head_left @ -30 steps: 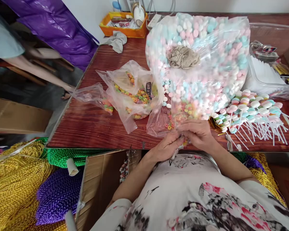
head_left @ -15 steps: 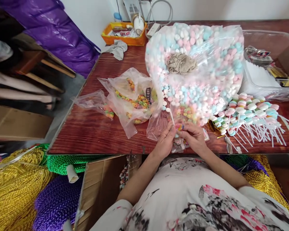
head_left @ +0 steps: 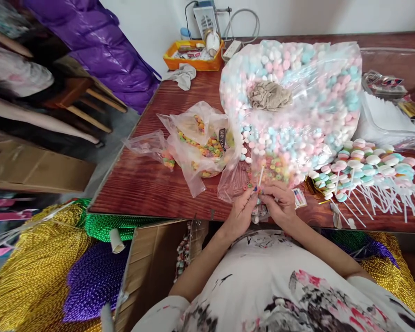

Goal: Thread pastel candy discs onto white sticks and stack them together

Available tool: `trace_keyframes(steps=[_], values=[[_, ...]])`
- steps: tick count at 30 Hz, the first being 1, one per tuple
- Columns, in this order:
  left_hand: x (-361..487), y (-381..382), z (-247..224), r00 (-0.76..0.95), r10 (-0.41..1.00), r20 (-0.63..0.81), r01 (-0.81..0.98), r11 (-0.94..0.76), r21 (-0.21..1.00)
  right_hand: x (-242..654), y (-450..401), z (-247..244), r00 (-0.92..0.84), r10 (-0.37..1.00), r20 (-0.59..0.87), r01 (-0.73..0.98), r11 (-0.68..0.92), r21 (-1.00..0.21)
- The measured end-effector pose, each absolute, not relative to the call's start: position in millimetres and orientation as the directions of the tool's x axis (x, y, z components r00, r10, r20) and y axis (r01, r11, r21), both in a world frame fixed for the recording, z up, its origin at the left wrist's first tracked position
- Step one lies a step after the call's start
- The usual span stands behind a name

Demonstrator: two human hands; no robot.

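Note:
At the table's front edge both hands meet, fingers closed in a pinch. My left hand grips a thin white stick, which points up from the fingertips. My right hand pinches at the stick's lower part; a small coloured piece there is mostly covered by the fingers. Below the hands lies a small clear packet with its contents unclear. Just beyond them sits a clear bag of colourful rings. Candy-like pieces on white sticks are piled to the right.
A large bag of pastel pieces carries a crumpled beige cloth. Left of it is an open plastic bag of rings. A clear bin and an orange tray stand farther back. Another person's leg shows at left.
The view has shifted, so the table sits farther right. The stick is now more upright, and the coloured piece between my fingers is less visible.

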State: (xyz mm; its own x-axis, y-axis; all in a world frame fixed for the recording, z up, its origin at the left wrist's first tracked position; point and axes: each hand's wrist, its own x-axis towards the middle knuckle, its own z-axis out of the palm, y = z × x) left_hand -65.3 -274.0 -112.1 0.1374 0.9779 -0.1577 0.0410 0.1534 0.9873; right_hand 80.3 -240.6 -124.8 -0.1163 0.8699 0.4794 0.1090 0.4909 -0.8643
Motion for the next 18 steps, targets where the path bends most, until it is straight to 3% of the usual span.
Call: trace_keyframes(steps=[4, 8, 10, 12, 15, 18], values=[[-73, -265, -100, 0.240, 0.968, -0.080, 0.237, 0.021, 0.971, 73, -239, -127, -0.093, 0.862, 0.499, 0.120, 0.507, -0.854], [-79, -255, -100, 0.304, 0.922, -0.238, 0.151, 0.200, 0.968, 78, -232, -128, -0.076, 0.862, 0.501, 0.176, 0.506, -0.844], [-83, -253, -104, 0.358, 0.876, -0.323, 0.063, 0.323, 0.944, 90, -228, -124, -0.176, 0.798, 0.577, 0.355, 0.598, -0.718], [-86, -253, -108, 0.429, 0.823, -0.372, 0.026, 0.400, 0.916, 107, -224, -118, -0.409, 0.672, 0.617, 0.501, 0.731, -0.463], [-92, -255, -111, 0.557, 0.706, -0.438, 0.069, 0.486, 0.871, 129, -223, -109, -0.717, 0.453, 0.530, 0.432, 0.885, -0.171], [-92, -255, -108, 0.720, 0.523, -0.457, 0.174, 0.501, 0.848, 139, -227, -108, -0.819, 0.332, 0.468, 0.318, 0.941, -0.110]])
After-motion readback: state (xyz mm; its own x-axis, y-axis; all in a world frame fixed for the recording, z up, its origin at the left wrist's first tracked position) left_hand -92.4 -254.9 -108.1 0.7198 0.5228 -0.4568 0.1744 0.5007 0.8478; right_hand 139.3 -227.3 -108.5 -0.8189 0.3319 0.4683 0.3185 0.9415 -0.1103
